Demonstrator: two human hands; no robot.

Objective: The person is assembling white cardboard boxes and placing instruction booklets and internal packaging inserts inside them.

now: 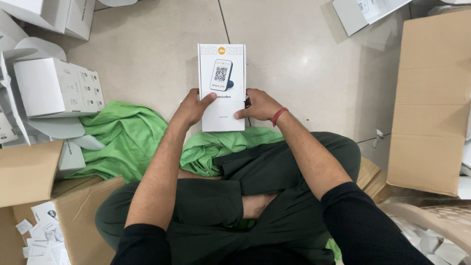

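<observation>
Our fingers are hidden behind the white box (222, 88); only the thumbs show on its front. Our left hand (192, 109) and right hand (259, 104) grip its lower side edges, holding it upright above the tiled floor (294, 64), just beyond the green cloth (122, 137).

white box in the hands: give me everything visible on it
The white box is a flat, upright rectangular carton, cardboard by the look, closed. Its front shows a small round orange mark at the top, a dotted band, a picture of a small white device with a square code pattern on a blue base, and dark lettering below. It is held over the tiled floor, face toward the camera. The left hand grips its lower left edge, the right hand its lower right, thumbs on the front.
</observation>
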